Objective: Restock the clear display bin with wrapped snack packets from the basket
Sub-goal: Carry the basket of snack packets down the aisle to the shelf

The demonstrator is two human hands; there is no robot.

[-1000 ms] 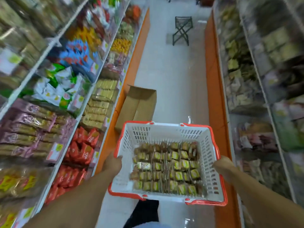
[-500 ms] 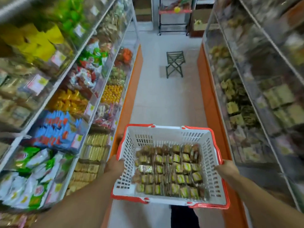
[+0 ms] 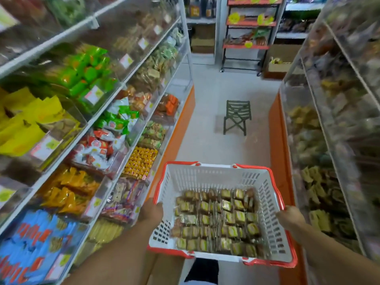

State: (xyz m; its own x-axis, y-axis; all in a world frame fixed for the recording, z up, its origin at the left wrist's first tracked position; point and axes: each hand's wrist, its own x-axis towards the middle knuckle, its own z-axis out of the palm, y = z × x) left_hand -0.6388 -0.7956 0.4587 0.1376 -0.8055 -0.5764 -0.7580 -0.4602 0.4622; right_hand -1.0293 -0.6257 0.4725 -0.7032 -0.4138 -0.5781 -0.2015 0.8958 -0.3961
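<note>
no text can be read here. the small price labels on the clear bins at 9 o'clock are blurred, the round yellow signs on the rack at 12 o'clock too, and the packet prints also.

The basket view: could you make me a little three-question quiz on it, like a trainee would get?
1. True or false: both the left hand and the right hand grip the basket by its sides.
2. What stands on the aisle floor ahead of the basket?
A. a folding stool
B. a ladder
C. a trolley
3. Fill in: the snack packets lie in rows on the basket's ____.

Key:
1. True.
2. A, the folding stool.
3. Bottom; none has been taken out to a display bin at this moment.
</note>
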